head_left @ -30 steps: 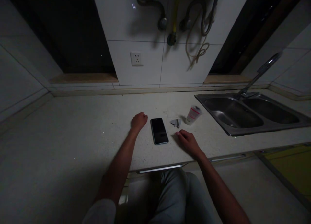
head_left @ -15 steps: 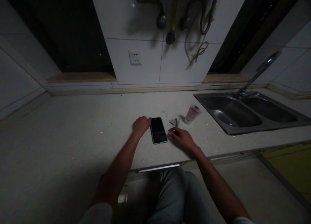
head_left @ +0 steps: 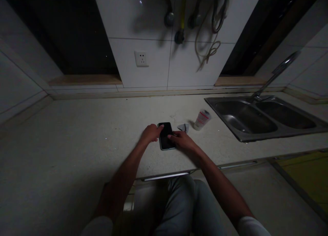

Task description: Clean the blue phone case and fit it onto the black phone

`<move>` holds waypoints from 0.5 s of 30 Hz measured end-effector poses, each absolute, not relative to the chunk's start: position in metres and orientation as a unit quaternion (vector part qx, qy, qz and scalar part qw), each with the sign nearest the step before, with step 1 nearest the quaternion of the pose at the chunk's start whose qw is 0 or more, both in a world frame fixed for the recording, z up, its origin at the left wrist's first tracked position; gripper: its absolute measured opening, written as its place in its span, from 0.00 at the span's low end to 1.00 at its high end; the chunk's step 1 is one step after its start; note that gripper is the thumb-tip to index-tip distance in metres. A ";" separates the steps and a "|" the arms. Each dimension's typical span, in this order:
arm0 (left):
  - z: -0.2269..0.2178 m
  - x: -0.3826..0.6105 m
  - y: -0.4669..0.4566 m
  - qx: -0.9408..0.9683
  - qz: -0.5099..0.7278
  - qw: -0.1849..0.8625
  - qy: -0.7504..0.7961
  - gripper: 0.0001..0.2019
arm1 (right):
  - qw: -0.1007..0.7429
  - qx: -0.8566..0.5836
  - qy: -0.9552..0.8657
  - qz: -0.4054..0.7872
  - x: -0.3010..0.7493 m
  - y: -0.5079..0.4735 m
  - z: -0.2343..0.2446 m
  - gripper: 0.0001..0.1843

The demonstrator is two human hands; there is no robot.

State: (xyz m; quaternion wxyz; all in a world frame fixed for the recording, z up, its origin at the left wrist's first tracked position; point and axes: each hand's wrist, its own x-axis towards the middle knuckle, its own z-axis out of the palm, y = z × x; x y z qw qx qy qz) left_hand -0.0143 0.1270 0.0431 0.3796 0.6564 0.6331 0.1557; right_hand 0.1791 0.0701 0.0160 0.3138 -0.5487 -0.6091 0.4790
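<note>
A black phone (head_left: 166,133) lies face up on the pale countertop (head_left: 102,126). My left hand (head_left: 150,133) rests against its left edge, a finger reaching onto the upper left corner of the screen. My right hand (head_left: 182,140) lies on the phone's right side with fingertips touching the screen. Both hands have loosely bent fingers lying on the phone rather than wrapped around it. Just right of the phone sits a small folded grey piece of paper (head_left: 183,127), and beyond that a small white cup with a red label (head_left: 201,120).
A steel double sink (head_left: 263,117) with a tall tap (head_left: 275,73) fills the right of the counter. On the tiled wall behind are a socket (head_left: 141,58) and hanging hoses (head_left: 194,21). Dark windows flank the wall. My knees show below the counter's edge.
Both hands have closed in on the phone from either side. The left moved right onto its edge, the right slid left onto the screen. The phone has stayed put.
</note>
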 end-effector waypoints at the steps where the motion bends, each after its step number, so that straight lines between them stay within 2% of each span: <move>1: 0.042 -0.014 0.128 0.644 0.161 0.403 0.630 0.26 | 0.335 -0.540 -0.592 0.497 0.180 0.071 0.015 0.25; 4: 0.035 -0.009 0.132 0.600 0.217 0.479 0.603 0.24 | 0.380 -0.518 -0.546 0.537 0.182 0.070 0.016 0.26; 7: 0.027 0.001 0.132 0.561 0.348 0.547 0.515 0.19 | 0.404 -0.494 -0.500 0.585 0.181 0.066 0.020 0.34; 10: 0.020 0.010 0.129 0.494 0.442 0.589 0.462 0.24 | 0.430 -0.482 -0.466 0.605 0.177 0.064 0.022 0.43; 12: 0.017 0.013 0.129 0.423 0.456 0.646 0.443 0.23 | 0.443 -0.475 -0.457 0.608 0.176 0.064 0.022 0.47; 15: 0.016 0.015 0.130 0.330 0.398 0.758 0.398 0.19 | 0.445 -0.465 -0.459 0.613 0.176 0.065 0.020 0.46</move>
